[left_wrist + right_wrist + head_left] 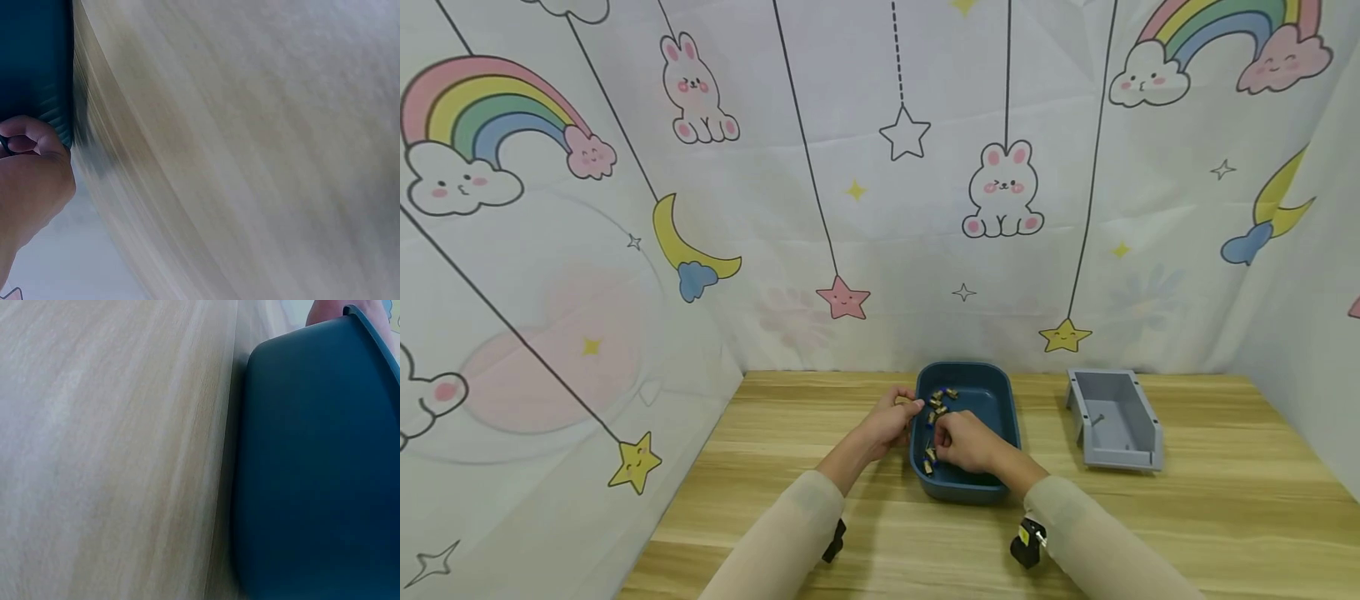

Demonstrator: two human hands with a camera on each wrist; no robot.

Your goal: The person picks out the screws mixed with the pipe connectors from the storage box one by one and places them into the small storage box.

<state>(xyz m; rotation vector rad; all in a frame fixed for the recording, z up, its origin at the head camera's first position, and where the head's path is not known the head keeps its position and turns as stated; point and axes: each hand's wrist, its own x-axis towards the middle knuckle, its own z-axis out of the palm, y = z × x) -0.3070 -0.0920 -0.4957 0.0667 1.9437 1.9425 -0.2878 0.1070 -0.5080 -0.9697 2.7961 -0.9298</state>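
A dark blue plastic bin stands on the wooden table, with several small brass-coloured pieces with blue bits along its left side. My left hand grips the bin's left rim, thumb on top. In the left wrist view the same left hand curls at the bin's edge. My right hand reaches inside the bin with its fingers bent down among the pieces. Its fingertips are partly hidden, so whether a piece is pinched cannot be seen. The right wrist view shows mostly the bin's outer wall.
To the right of the blue bin stands a grey open-fronted storage bin with one small bolt inside. Behind the wooden table hangs a white printed cloth, which also runs along the left and right sides.
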